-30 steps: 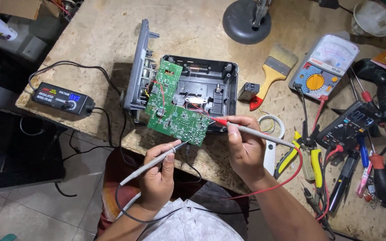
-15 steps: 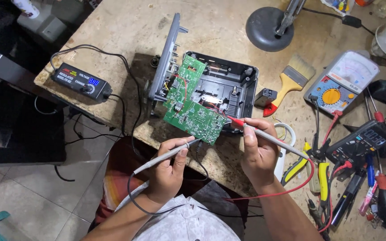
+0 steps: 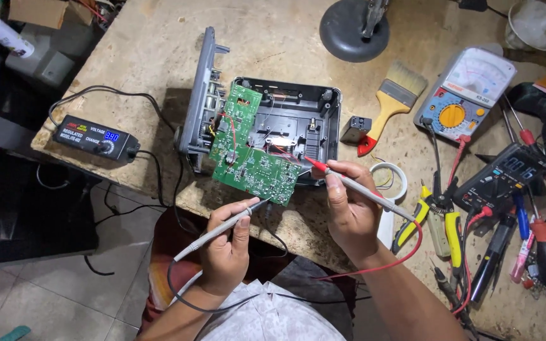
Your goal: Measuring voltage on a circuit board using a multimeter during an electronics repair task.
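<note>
A grey probe w/ black lead [image 3: 222,226] was gripped by left hand [image 3: 225,249], red-tipped probe [image 3: 349,183] by right hand [image 3: 349,211]; both tips touched green circuit board [image 3: 248,158], at 12 o'clock from hands.

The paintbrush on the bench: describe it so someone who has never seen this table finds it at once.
Start at the open black casing in the middle of the workbench. Just right of it lies the paintbrush, between the casing and the analog multimeter. It alone has a yellow handle with a red tip and pale bristles pointing up-right.
</note>
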